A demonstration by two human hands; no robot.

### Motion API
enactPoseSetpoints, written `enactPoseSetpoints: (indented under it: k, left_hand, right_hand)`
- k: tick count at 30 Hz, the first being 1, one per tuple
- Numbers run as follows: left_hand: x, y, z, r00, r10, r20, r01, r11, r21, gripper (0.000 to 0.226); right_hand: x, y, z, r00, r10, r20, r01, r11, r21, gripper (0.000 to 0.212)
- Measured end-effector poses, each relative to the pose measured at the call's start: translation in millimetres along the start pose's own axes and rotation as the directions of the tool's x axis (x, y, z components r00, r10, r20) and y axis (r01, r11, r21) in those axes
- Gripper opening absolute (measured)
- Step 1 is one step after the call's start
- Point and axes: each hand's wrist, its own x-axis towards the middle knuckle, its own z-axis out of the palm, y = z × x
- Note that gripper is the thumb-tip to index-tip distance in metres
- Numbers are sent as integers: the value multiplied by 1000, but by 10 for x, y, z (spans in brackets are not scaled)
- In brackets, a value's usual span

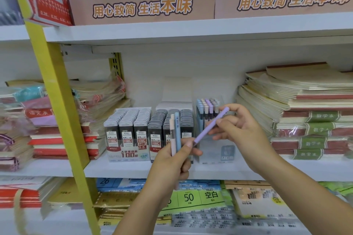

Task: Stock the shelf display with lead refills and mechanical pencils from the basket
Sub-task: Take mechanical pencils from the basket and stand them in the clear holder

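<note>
Gripping pink pencil (172, 139) and blue pencil (177, 131) upright, my left hand (172, 160) is curled tight. My right hand (240, 129) pinches the tilted purple pencil (208, 129). Pencil box (208, 108) sits just behind, lead refills (131, 129) to its left.

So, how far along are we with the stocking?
Lead refill trays look full. Pencil holder: rear rows filled, front looks empty. Right hand holds a purple pencil, left hand a pink pencil and blue pencil. All three remain to slot; basket unseen.
</note>
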Motion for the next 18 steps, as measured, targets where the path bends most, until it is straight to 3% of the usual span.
enactPoseSetpoints:
  k: [8, 11, 13, 15, 18]
  left_hand:
    - [2, -6, 8, 999, -2, -46, 5, 999, 50, 12]
    - [-11, 4, -21, 998, 7, -67, -7, 1000, 8, 9]
    - [-7, 33, -59, 994, 18, -106, -24, 998, -54, 13]
    - [1, 73, -91, 988, 50, -149, -58, 997, -55, 9]
    - [13, 135, -110, 981, 123, -152, -103, 986, 135, 8]
  right_hand:
    - [-8, -21, -58, 995, 42, 87, -44, 999, 13, 30]
    - [-8, -31, -117, 997, 50, 64, -50, 999, 2, 25]
    - [-10, -54, -182, 989, 114, 95, -103, 987, -120, 17]
    - [-21, -107, -225, 962, 204, 179, -123, 916, -381, 15]
    - [-36, -205, -136, 943, 185, 275, 20, 796, -605, 12]
